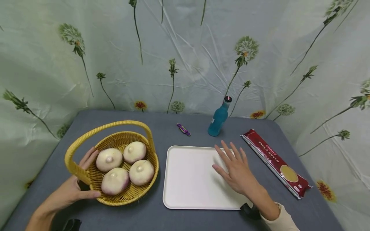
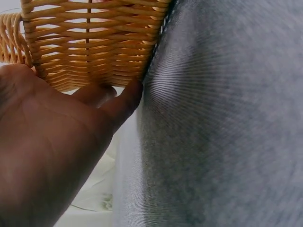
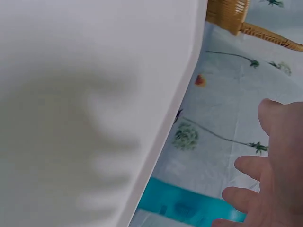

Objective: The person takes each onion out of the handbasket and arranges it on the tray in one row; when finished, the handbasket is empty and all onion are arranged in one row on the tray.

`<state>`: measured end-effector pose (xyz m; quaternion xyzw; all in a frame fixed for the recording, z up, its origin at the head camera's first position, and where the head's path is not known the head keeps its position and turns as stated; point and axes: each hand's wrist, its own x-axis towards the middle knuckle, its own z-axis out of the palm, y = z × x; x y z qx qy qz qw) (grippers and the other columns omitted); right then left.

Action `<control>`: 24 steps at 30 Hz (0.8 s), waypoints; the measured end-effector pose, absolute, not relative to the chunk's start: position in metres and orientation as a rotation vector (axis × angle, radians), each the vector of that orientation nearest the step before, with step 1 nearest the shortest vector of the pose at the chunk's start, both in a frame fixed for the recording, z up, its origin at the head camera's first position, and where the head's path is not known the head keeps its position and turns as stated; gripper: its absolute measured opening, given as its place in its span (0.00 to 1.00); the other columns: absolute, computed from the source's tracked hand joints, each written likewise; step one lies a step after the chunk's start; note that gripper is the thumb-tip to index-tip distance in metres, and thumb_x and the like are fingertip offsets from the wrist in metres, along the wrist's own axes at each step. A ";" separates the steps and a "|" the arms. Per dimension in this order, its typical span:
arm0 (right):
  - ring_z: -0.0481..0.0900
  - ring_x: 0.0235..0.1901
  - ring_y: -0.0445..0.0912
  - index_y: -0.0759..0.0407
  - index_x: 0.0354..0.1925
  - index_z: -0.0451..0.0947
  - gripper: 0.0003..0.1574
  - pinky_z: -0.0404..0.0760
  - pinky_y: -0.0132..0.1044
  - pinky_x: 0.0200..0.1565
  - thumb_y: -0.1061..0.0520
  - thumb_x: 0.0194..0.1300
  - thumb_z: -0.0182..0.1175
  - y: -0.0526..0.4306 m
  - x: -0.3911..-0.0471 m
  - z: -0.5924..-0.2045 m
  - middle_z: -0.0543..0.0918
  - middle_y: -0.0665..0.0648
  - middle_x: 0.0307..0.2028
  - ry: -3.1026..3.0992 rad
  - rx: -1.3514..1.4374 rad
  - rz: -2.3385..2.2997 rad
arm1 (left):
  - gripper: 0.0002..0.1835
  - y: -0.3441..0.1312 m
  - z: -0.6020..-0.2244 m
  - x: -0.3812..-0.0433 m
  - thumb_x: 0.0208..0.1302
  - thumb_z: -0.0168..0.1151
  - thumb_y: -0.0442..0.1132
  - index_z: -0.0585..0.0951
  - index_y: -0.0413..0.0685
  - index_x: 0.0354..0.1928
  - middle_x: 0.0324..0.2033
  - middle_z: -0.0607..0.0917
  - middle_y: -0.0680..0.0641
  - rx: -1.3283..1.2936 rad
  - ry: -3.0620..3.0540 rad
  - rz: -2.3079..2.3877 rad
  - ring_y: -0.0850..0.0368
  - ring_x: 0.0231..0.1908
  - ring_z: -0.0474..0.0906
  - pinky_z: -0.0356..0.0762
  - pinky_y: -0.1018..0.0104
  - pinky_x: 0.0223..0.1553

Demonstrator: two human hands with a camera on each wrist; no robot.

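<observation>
At the left, my left hand (image 1: 67,191) holds the side of a yellow wicker basket (image 1: 127,200), its thumb along the near side and its fingers beside the handle. The left wrist view shows the basket's woven wall (image 2: 94,42) right against that hand (image 2: 52,127). In the basket lie several round white bulbs (image 1: 115,181) with purple-tinged sides and a nub on top. My right hand (image 1: 238,173) hovers with spread fingers over the right part of a white rectangular tray (image 1: 188,179), holding nothing. In the right wrist view, its shadow falls across the tray (image 3: 94,61).
Behind the tray stand a blue bottle (image 1: 218,118) with a dark cap and a small purple wrapped candy (image 1: 183,129). A long red pasta packet (image 1: 274,160) lies to the right. A flower-printed curtain (image 1: 190,64) borders the grey tabletop (image 1: 156,221).
</observation>
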<state>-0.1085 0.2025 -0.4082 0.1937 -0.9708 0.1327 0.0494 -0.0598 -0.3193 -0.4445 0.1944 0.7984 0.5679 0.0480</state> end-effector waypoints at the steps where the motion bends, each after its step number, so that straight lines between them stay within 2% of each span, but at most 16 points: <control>1: 0.47 0.76 0.65 0.49 0.78 0.56 0.44 0.40 0.68 0.70 0.38 0.73 0.55 0.200 -0.109 -0.408 0.55 0.60 0.78 -2.950 0.597 0.411 | 0.66 -0.319 -0.445 -0.060 0.48 0.70 0.18 0.39 0.53 0.81 0.80 0.29 0.53 0.593 2.428 1.737 0.76 0.74 0.29 0.41 0.88 0.60; 7: 0.49 0.76 0.64 0.47 0.79 0.55 0.44 0.39 0.67 0.70 0.38 0.73 0.56 0.182 -0.109 -0.409 0.54 0.58 0.79 -2.929 0.648 0.494 | 0.65 -0.317 -0.447 -0.058 0.49 0.70 0.18 0.39 0.54 0.81 0.79 0.28 0.54 0.577 2.424 1.738 0.78 0.73 0.28 0.38 0.88 0.59; 15: 0.46 0.78 0.61 0.43 0.79 0.53 0.43 0.40 0.65 0.72 0.36 0.73 0.53 0.152 -0.108 -0.403 0.53 0.55 0.79 -2.921 0.740 0.597 | 0.65 -0.319 -0.448 -0.057 0.51 0.69 0.19 0.39 0.55 0.81 0.79 0.27 0.55 0.563 2.422 1.735 0.78 0.72 0.26 0.36 0.88 0.58; 24: 0.45 0.78 0.57 0.41 0.79 0.52 0.42 0.41 0.64 0.72 0.34 0.75 0.50 0.122 -0.106 -0.397 0.51 0.53 0.80 -2.923 0.887 0.649 | 0.63 -0.318 -0.447 -0.057 0.53 0.69 0.20 0.39 0.58 0.81 0.79 0.28 0.57 0.532 2.449 1.704 0.80 0.72 0.27 0.37 0.89 0.57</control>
